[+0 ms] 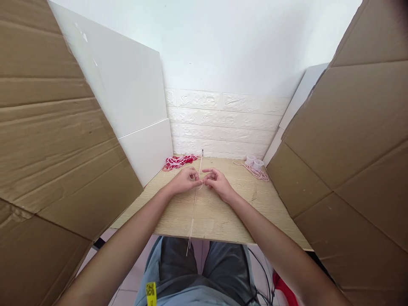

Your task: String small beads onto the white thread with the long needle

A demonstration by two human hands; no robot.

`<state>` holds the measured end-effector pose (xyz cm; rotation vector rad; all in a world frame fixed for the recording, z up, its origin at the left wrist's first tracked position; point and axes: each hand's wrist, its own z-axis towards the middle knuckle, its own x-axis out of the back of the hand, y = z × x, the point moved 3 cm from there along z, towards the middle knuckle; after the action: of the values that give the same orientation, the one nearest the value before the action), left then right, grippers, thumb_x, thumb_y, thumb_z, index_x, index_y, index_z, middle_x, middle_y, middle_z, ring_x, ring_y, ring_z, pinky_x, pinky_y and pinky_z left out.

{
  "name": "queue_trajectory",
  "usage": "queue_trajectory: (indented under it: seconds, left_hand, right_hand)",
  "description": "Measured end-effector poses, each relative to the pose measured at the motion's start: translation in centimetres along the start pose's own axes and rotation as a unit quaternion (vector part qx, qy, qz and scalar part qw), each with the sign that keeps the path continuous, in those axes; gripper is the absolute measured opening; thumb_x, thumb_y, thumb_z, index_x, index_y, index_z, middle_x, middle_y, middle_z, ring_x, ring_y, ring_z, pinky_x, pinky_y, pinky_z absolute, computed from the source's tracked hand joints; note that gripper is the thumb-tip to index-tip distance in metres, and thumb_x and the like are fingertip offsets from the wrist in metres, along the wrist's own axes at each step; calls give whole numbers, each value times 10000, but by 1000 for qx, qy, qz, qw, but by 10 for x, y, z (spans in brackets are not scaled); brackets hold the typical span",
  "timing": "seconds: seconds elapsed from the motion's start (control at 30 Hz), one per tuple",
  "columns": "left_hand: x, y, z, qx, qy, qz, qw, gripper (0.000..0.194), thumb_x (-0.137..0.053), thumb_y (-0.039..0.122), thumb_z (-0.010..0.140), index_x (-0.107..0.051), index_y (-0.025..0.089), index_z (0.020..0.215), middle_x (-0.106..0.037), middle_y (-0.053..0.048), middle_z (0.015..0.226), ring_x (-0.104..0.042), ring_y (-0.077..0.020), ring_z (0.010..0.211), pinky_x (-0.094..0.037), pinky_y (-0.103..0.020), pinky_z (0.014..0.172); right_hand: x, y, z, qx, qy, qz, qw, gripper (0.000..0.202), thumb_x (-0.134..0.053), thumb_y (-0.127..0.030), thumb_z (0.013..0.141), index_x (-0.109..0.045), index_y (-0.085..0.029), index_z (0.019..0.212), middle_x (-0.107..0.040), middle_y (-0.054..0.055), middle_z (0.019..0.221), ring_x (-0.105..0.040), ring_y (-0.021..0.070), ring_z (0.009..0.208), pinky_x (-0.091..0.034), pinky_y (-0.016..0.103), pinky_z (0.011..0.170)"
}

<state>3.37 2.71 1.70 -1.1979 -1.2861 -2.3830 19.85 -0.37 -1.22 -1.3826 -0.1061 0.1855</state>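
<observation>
A thin pale cord runs from a small dark peg at the back of the table toward me, and its loose ends hang over the front edge. Its far stretch looks thicker, pinkish and knotted or braided. My left hand pinches the cord at mid-table, thumb and forefinger closed. Right beside it, my right hand is also pinched on a strand, with its forefinger raised. A small loop of cord shows between the fingertips. The exact crossing of strands there is too fine to make out.
A tangled bundle of red and white cords lies at the back left of the wooden table. At the back right are two small clear cups and pink cords. Cardboard panels stand on both sides; a white brick-patterned wall is behind.
</observation>
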Motion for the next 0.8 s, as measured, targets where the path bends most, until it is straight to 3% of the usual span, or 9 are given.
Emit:
queue_trajectory:
  seconds: [0.27, 0.47, 0.6, 0.8]
  left_hand:
    - [0, 0, 2, -10, 22, -33, 999, 152, -635, 306, 734, -598, 174, 670, -607, -31, 811, -543, -166, 779, -404, -283, 697]
    - [0, 5, 1, 19, 35, -23, 999, 220, -662, 355, 728, -581, 171, 637, -583, -20, 750, -524, -159, 744, -395, -280, 676]
    - [6, 9, 0, 26, 25, -85, 996, 294, -667, 407, 735, -550, 167, 612, -596, -25, 762, -530, -151, 729, -398, -277, 659]
    - [23, 15, -2, 24, 8, -245, 969, 325, -648, 394, 738, -504, 172, 550, -638, -53, 799, -564, -181, 798, -434, -328, 770]
  right_hand:
    - [-8, -1, -5, -5, -49, 24, 998, 605, -787, -334, 675, -522, -208, 1205, -682, -1, 810, -559, 107, 634, -397, 217, 559]
    - [-17, -1, -7, -44, -101, 45, 993, 772, -796, -288, 629, -422, -247, 1304, -709, -14, 794, -578, 109, 543, -346, 188, 451]
    - [-12, -2, -7, -64, -86, 40, 993, 742, -709, -249, 651, -400, -225, 1325, -714, -12, 747, -525, 96, 449, -299, 180, 395]
    - [1, -16, -7, -40, -44, 75, 995, 618, -631, -214, 646, -508, -198, 1252, -643, -38, 644, -410, 74, 433, -224, 191, 404]
